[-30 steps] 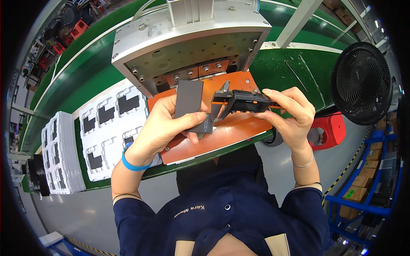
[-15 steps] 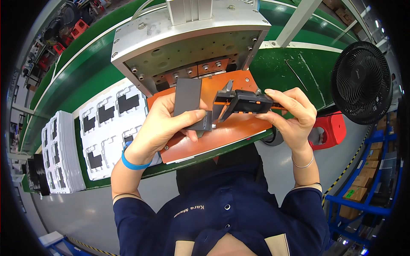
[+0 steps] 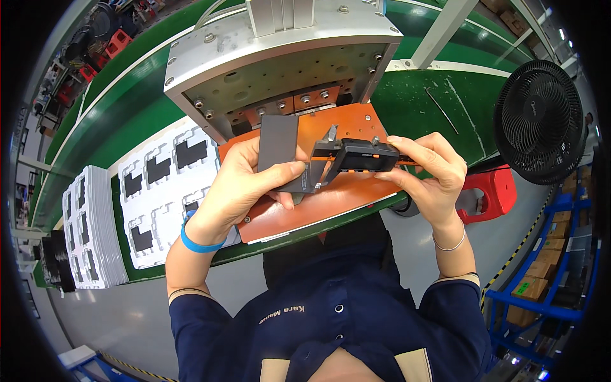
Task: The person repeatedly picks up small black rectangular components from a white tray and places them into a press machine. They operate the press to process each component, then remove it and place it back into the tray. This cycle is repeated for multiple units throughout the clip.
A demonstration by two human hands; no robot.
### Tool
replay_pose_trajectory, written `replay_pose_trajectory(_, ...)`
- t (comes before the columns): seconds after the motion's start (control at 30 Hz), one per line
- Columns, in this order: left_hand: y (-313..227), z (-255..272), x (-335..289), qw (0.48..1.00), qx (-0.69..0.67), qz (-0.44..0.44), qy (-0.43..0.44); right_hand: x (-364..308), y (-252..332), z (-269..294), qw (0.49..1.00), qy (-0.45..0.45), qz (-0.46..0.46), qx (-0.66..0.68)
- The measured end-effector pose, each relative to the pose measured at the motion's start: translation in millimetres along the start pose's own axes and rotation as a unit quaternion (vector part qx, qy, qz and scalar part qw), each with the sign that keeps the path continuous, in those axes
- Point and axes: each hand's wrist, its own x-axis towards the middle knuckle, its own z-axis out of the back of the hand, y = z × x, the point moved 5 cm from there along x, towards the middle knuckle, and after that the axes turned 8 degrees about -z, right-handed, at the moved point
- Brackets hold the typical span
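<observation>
My left hand grips a flat black L-shaped battery upright, with the thumb across its front and fingers behind it. Small print shows near its lower end. A black digital caliper with orange accents is in my right hand, thumb and fingers closed on its body and beam. The caliper's jaws point left and reach the battery's lower right part. Whether both jaws touch it, I cannot tell. Both hands are above an orange plate.
Behind the hands stands a metal press fixture on a green bench. White trays with black L-shaped pieces lie at left, beside a tray stack. At right are a hex key, a black fan and a red stool.
My right hand has moved slightly left with the caliper, bringing its jaws to the battery's lower right part. My left hand and the battery have hardly moved.
</observation>
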Motion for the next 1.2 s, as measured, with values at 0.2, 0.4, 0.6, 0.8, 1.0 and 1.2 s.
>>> replay_pose_trajectory(0.2, 1.9, 1.2, 1.0, 1.0, -0.003, -0.004, 0.004, -0.6, 1.0, 0.2, 1.0, -0.002, 0.003, -0.007)
replay_pose_trajectory(0.4, 3.1, 1.3, 0.8, 1.0, -0.005, -0.005, 0.002, -1.8, 0.8, -0.1, 1.0, -0.007, 0.01, 0.0)
replay_pose_trajectory(0.6, 1.5, 0.4, 0.8, 1.0, -0.005, -0.005, 0.001, -1.8, 0.7, -0.4, 1.0, -0.005, 0.003, 0.0)
replay_pose_trajectory(0.8, 2.6, 1.2, 0.5, 1.0, 0.002, -0.004, -0.003, -1.4, 0.7, -0.2, 1.0, -0.009, 0.013, -0.003)
replay_pose_trajectory(1.0, 1.6, 0.3, -0.1, 1.0, 0.001, -0.004, 0.0, -2.2, 0.9, -0.2, 1.0, -0.012, 0.019, -0.002)
replay_pose_trajectory(1.2, 2.3, 0.0, 1.1, 1.0, -0.002, -0.005, 0.004, -1.8, 2.8, 1.3, 1.0, -0.006, 0.016, -0.006)
